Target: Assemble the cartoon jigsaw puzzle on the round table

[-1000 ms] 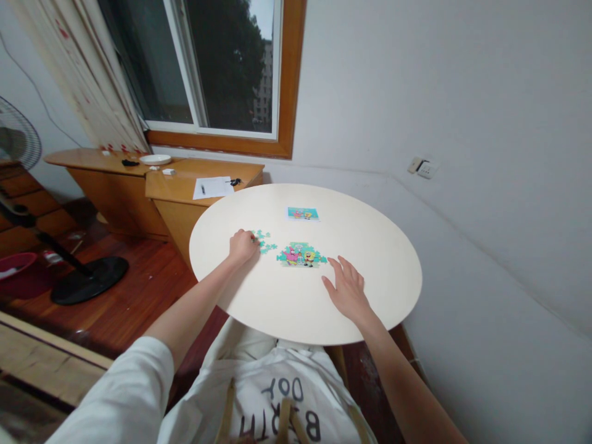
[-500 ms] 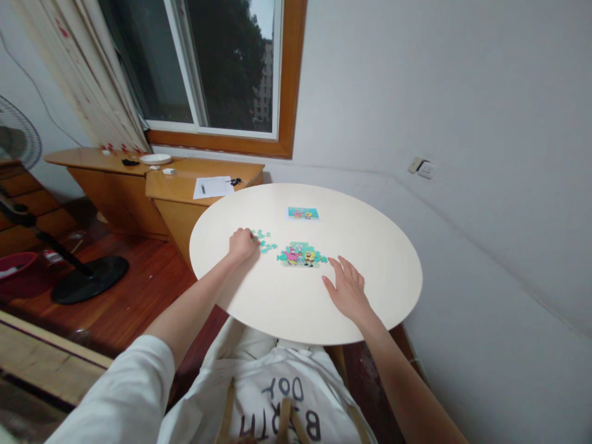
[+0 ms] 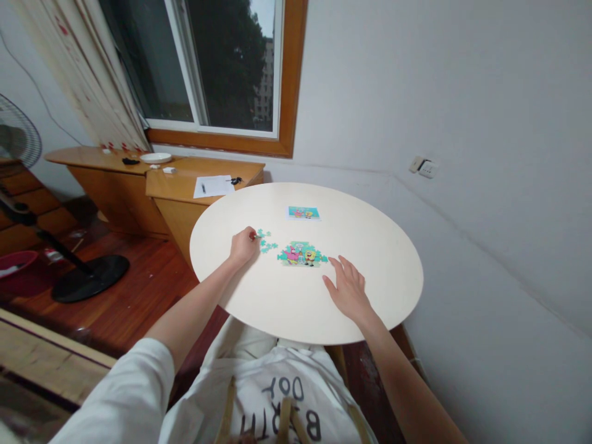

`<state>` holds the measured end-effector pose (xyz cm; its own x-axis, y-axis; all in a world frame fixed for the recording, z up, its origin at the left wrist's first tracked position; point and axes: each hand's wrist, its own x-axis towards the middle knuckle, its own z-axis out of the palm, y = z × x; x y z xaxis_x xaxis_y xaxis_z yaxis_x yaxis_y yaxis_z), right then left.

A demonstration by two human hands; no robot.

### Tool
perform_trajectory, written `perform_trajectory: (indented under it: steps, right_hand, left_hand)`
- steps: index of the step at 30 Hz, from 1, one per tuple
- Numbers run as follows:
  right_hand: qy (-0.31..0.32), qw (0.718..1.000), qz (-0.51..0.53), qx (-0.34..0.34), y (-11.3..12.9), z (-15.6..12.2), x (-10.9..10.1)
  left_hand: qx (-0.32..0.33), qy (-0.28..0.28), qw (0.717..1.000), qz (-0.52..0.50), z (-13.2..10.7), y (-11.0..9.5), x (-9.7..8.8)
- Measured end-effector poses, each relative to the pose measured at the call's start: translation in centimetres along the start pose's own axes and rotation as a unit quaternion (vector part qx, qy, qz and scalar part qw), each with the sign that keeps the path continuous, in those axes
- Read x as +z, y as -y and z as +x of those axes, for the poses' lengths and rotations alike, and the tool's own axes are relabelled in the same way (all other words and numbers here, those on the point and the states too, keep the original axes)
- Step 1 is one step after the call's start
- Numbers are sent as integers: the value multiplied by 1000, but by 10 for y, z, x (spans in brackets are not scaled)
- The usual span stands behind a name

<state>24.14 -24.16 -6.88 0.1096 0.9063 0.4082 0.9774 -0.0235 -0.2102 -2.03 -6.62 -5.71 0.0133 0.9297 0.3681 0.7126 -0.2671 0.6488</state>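
A partly assembled jigsaw puzzle (image 3: 300, 254) with cartoon figures on a teal ground lies mid-table, its outer edges uneven. To its left are several loose teal puzzle pieces (image 3: 267, 246). My left hand (image 3: 244, 246) is beside those pieces, its fingers pinched on what looks like a small puzzle piece (image 3: 255, 236), mostly covered by the fingers. At the puzzle's right edge rests my right hand (image 3: 346, 285), fingers spread and holding nothing, the index fingertip close to the edge. Behind the puzzle lies a picture card (image 3: 303, 213) with the same cartoon scene.
All of this is on an oval white table (image 3: 379, 246) against the wall. Left of it stands a wooden cabinet (image 3: 180, 209) bearing a paper sheet (image 3: 213, 186) and a white plate (image 3: 156, 158). A fan base (image 3: 90, 279) is on the floor at left.
My left hand has turned and lifted slightly at the loose pieces, its fingertips now pinched together. My right hand and the puzzle stay where they were.
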Motion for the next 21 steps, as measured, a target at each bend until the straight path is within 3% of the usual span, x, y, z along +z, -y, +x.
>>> perform_trajectory:
  steps: [12, 21]
  right_hand:
    - [16, 1000, -4, 1, 0, 1, -3]
    - [25, 1000, 8, 12, -1, 1, -1]
  left_hand:
    - [-90, -146, 969, -177, 8, 20, -12]
    - [-107, -182, 942, -262, 3, 18, -15]
